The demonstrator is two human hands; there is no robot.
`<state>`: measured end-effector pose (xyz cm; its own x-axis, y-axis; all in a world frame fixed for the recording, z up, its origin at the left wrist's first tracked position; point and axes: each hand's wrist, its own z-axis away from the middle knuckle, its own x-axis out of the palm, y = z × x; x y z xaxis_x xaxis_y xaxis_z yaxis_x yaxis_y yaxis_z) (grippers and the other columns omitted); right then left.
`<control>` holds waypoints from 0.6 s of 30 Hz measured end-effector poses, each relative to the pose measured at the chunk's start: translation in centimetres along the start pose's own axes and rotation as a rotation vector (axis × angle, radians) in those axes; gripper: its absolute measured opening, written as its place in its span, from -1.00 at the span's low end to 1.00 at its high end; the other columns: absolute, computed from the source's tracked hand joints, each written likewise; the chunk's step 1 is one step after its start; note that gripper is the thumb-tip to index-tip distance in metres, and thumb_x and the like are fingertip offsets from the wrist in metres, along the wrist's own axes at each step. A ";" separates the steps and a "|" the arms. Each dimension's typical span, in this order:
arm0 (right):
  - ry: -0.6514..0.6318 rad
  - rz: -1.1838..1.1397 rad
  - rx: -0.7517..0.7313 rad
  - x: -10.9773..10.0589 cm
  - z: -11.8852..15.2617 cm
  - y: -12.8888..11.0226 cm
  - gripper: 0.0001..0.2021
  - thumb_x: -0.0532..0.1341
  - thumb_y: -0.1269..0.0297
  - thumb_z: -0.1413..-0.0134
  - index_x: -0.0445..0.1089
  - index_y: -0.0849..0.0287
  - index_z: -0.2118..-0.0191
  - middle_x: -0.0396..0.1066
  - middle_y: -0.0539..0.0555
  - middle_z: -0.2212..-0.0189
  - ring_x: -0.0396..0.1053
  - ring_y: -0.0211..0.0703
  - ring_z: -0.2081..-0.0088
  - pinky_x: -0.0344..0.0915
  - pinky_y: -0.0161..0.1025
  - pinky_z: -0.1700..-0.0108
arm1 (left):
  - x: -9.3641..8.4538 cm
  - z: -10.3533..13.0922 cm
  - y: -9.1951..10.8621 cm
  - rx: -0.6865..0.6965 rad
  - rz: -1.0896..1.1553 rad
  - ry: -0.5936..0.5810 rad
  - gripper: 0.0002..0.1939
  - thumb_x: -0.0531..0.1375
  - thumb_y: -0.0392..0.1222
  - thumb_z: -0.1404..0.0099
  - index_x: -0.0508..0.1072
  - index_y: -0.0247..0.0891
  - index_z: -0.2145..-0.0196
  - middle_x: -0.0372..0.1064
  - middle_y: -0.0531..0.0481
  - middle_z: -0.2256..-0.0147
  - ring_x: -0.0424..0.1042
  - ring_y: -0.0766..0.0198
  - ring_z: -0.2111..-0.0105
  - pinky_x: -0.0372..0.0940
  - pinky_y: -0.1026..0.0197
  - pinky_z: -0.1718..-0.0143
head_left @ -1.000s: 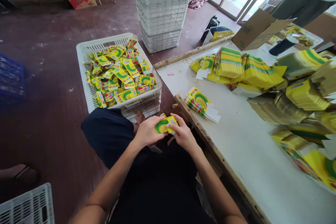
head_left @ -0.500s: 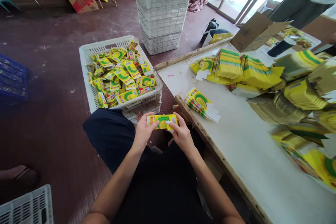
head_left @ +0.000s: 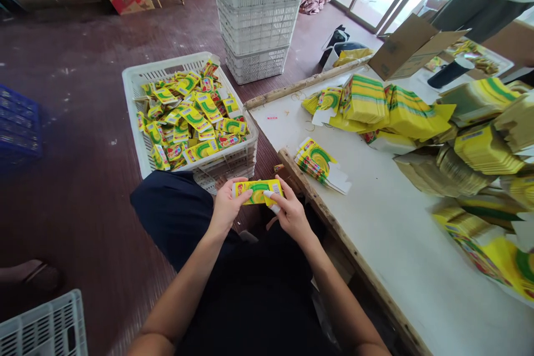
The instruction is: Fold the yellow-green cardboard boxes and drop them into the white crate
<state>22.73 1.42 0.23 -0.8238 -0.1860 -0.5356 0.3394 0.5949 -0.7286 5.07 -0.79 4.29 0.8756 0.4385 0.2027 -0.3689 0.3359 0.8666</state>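
Between my two hands, above my lap, is a small yellow-and-green carton [head_left: 254, 191], held lengthwise. My left hand [head_left: 226, 206] pinches its left end, thumb on the printed face. At the other end my right hand [head_left: 290, 208] grips it, with white coverings on some fingertips near a flap. To the right, on the table edge, lies a short stack of flat cartons [head_left: 319, 162] with white flaps sticking out. A white crate [head_left: 144, 147] ahead on the left holds a heap of similar filled-out cartons [head_left: 194, 117].
Bundles of flat cartons [head_left: 367, 101] cover the far and right parts of the white table [head_left: 375, 233], which has a wooden rim. Stacked white crates [head_left: 258, 28] stand ahead. A blue crate [head_left: 19, 122] is at left. Beyond an open cardboard box [head_left: 411, 47] stands a person [head_left: 475, 5].
The carton stays in both hands at nearly the same spot, and the fingers have shifted only slightly. The whole view has moved a little.
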 end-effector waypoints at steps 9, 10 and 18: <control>0.101 -0.052 0.218 0.5 -0.8 0.3 -0.37 0.27 0.24 -0.08 0.08 0.12 -0.25 0.29 0.27 -0.16 0.36 0.04 -0.11 0.34 -0.01 -0.10 | 0.0 -0.3 -0.7 0.147 -0.091 0.031 -0.57 0.38 -0.06 0.11 0.41 -0.27 0.28 0.39 0.08 0.46 0.41 0.31 0.48 0.35 0.27 0.46; 0.117 -0.032 0.225 -0.3 -1.0 0.5 -0.38 0.27 0.23 -0.07 0.10 0.12 -0.23 0.31 0.27 -0.14 0.40 0.02 -0.06 0.36 -0.03 -0.07 | -0.6 -1.2 0.1 0.231 -0.098 0.093 -0.58 0.37 -0.08 0.08 0.41 -0.26 0.26 0.38 0.08 0.43 0.40 0.31 0.45 0.35 0.28 0.44; 0.436 0.491 0.412 -7.5 -2.8 4.8 -0.69 0.14 0.35 -0.05 0.34 0.21 0.04 0.50 0.21 0.22 0.43 0.02 0.18 0.38 0.01 0.10 | -4.4 -9.1 3.1 0.387 -0.018 0.524 -0.32 0.34 -0.23 0.08 0.21 -0.16 -0.02 0.23 -0.09 0.06 0.36 0.22 0.12 0.34 0.15 0.13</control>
<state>29.29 7.82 1.95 -0.6108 0.3992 -0.6838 0.7829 0.1753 -0.5969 -2.76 5.94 1.94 0.5759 0.8172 0.0223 -0.1314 0.0657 0.9892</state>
